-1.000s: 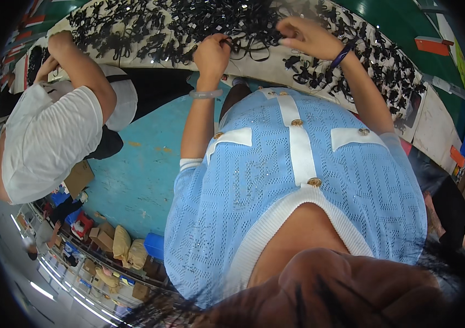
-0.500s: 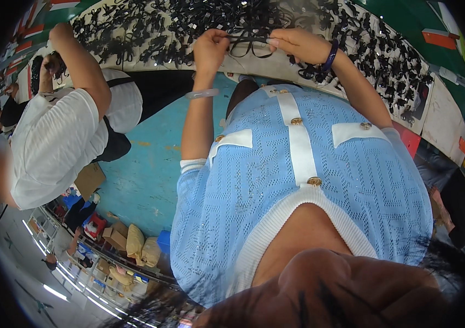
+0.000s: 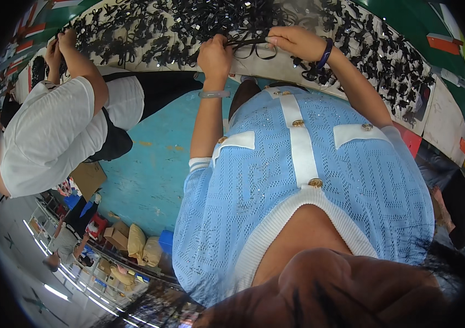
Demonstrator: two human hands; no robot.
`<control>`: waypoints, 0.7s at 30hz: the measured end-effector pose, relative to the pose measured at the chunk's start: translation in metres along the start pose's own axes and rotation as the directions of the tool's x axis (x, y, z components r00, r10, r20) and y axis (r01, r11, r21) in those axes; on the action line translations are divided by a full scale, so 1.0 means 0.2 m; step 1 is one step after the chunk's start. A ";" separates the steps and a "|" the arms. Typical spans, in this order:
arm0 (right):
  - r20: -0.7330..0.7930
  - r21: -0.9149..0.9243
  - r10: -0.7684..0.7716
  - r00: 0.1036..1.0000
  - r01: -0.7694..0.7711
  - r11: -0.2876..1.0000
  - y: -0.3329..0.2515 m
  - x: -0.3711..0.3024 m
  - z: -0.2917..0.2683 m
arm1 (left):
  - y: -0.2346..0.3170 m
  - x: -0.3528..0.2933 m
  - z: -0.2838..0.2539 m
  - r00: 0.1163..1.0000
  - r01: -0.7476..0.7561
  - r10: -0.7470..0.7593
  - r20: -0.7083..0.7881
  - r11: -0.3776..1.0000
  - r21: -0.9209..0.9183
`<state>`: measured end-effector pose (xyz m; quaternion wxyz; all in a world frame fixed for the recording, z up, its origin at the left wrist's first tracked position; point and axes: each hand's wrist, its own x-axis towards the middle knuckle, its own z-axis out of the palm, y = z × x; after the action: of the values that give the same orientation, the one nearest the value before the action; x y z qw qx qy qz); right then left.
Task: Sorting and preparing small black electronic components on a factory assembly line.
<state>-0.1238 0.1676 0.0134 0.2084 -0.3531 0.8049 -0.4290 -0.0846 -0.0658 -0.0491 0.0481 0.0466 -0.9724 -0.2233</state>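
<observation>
A looped black cable (image 3: 256, 41) stretches between my two hands at the near edge of the worktable. My right hand (image 3: 299, 45), with a dark bracelet at its wrist, pinches it at one end between thumb and fingers. At the other end my left hand (image 3: 215, 57) is closed, back of the hand uppermost and a pale bangle on its wrist. Its fingertips are mostly hidden, and the cable runs into them. Slack loops hang below the stretched part. Just beyond my hands lies a dense heap of black cables (image 3: 227, 17).
The pale worktable (image 3: 445, 112) curves around in front, strewn with many small black cable bundles (image 3: 120, 44). At my left a co-worker in a white top (image 3: 60, 134) works at the same table. Cartons (image 3: 116, 236) and sacks (image 3: 136, 240) stand behind on the blue-green floor (image 3: 139, 180).
My left hand has moved slightly right, toward my right hand, and has turned so its back shows more. The cable's loops have shifted. The co-worker's hands have come together.
</observation>
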 end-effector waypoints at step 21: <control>-0.284 -0.025 0.030 0.958 -0.039 0.999 -0.04 -0.10 0.08 | 0.30 -0.13 -0.32 0.810 0.277 0.366 0.458 0.449 -0.849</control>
<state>-0.0972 0.1709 0.0110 0.0931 -0.2770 0.8389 -0.4592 -0.0546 -0.0369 0.0333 -0.2294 -0.0837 -0.6713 -0.6998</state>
